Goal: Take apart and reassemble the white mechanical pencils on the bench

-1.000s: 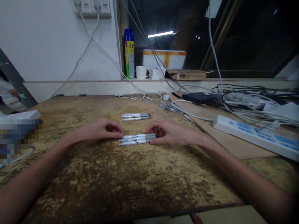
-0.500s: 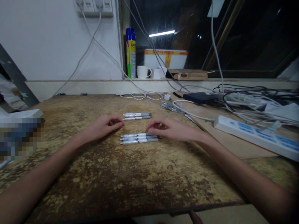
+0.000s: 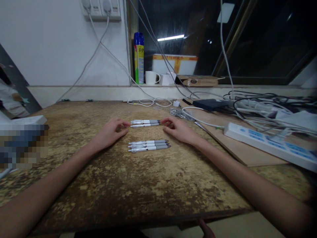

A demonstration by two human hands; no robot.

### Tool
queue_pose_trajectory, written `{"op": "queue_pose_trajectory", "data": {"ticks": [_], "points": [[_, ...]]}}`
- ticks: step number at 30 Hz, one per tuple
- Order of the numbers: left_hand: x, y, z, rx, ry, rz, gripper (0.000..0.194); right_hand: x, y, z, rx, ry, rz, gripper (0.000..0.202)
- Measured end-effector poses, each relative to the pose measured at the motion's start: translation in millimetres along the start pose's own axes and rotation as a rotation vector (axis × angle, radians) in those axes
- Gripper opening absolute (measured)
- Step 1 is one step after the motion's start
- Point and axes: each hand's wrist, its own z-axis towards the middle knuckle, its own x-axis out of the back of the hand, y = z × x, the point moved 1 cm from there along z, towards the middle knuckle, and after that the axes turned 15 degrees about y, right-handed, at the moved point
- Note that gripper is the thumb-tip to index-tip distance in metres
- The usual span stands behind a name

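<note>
Two groups of white-and-grey pens lie side to side on the worn wooden table [image 3: 119, 185]. The farther group of pens [image 3: 145, 123] sits between my hands, its tips pointing right. My left hand [image 3: 112, 130] is at its clicker end, fingers curved and thumb apart, near or touching the pens. At the tip end, my right hand [image 3: 177, 128] has its fingers apart beside the pen tips; whether it touches them I cannot tell. Closer to me, the nearer group of pens [image 3: 149, 145] rests untouched, also pointing right. Neither hand holds anything.
A white power strip [image 3: 267, 143] lies on a brown board at the right, with tangled cables [image 3: 257, 105] behind it. Toward the back are a dark flat box [image 3: 211, 104] and a small clear bag [image 3: 179, 114]. A spray can [image 3: 139, 59] and white mug [image 3: 151, 77] stand on the sill.
My right hand has moved away from the nearer pens, up to the tip end of the farther group. My left hand has shifted slightly left and forward. The view has tilted a little.
</note>
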Motion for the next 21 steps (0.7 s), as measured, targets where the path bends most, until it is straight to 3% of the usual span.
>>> {"op": "queue_pose_trajectory", "data": {"ticks": [9,15,21], "points": [[0.4,3,0,0.013,-0.034,-0.027,0.028,-12,9,12,0.023,0.004,-0.015,0.024],[0.0,3,0,-0.007,-0.030,-0.040,0.028,-9,3,9,0.082,-0.013,-0.087,0.019],[-3.8,10,-3,-0.213,0.011,0.007,0.033,-5,-16,7,-0.128,-0.152,0.124,0.026]]}}
